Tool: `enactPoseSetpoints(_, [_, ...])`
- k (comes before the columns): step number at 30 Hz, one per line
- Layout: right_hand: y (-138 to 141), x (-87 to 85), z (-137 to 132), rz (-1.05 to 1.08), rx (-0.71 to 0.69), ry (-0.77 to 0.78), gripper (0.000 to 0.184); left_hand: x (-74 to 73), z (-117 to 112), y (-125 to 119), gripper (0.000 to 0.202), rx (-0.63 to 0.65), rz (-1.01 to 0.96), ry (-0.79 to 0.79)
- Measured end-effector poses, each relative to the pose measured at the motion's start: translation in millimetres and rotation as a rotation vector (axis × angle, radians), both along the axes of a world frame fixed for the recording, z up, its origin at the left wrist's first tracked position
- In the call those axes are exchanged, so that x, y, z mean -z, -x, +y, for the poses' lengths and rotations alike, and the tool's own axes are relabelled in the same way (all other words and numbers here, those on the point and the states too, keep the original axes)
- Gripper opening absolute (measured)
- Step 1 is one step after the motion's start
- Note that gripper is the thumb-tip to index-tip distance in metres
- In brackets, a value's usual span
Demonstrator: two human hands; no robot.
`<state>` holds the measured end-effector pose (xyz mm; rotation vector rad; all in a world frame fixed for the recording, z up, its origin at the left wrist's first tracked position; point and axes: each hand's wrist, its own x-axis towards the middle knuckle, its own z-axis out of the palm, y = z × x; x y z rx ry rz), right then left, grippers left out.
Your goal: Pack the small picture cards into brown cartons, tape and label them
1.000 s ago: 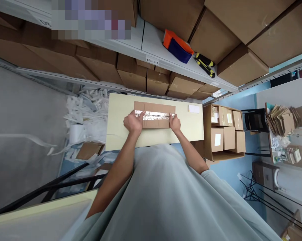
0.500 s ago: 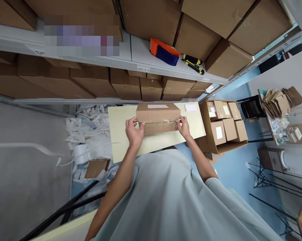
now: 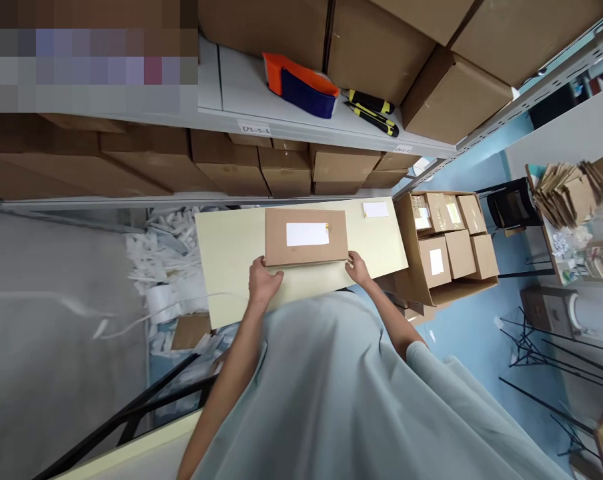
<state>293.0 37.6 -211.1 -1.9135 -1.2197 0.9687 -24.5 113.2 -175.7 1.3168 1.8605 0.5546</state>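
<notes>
A flat brown cardboard box lies on the pale yellow table, its white label facing up. My left hand grips the box's near left corner, fingers curled against its side. My right hand holds the near right corner the same way. Both hands rest at the box's front edge, close to my body.
A small white label lies on the table's far right. An open carton of small labelled boxes stands right of the table. Shelves of brown boxes rise behind, with an orange-blue pouch and yellow-black cutters. White paper scraps litter the floor left.
The box was lying with its taped seam up; both hands tipped it over toward me, and it now lies flat with the white label on top.
</notes>
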Motion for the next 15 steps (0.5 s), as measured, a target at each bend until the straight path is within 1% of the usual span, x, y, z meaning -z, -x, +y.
enactPoseSetpoints(1, [-15,-2.5,3,-0.01,-0.012,-0.012,0.037,-5.2,4,-1,0.072,-0.021,0.005,-0.05])
enactPoseSetpoints(3, [-53,-10.1,11,-0.065,-0.018,-0.048,0.039,-21.2,15,-10,0.082,-0.064,-0.004,-0.168])
enactPoseSetpoints(5, [-97,-18.5,25,-0.143,0.007,-0.077,0.037,-40.4,29,-30,0.084,-0.04,-0.03,-0.295])
enactPoseSetpoints(7, [-139,-24.9,43,-0.207,0.059,-0.087,0.035,-56.7,45,-65,0.079,0.024,-0.067,-0.356])
enactPoseSetpoints(9, [-174,-26.8,64,-0.248,0.112,-0.084,0.036,-64.6,59,-113,0.071,0.102,-0.125,-0.361])
enactPoseSetpoints(10, [-188,-25.7,75,-0.262,0.128,-0.079,0.036,-64.3,64,-141,0.068,0.143,-0.166,-0.345])
enactPoseSetpoints(12, [-208,-19.7,96,-0.277,0.123,-0.063,0.035,-55.4,73,-198,0.064,0.208,-0.26,-0.28])
enactPoseSetpoints(13, [-213,-15.0,106,-0.28,0.098,-0.054,0.034,-47.3,77,-225,0.062,0.224,-0.311,-0.223])
enactPoseSetpoints(15, [-218,-3.3,124,-0.28,0.027,-0.035,0.032,-26.6,85,-273,0.059,0.219,-0.387,-0.055])
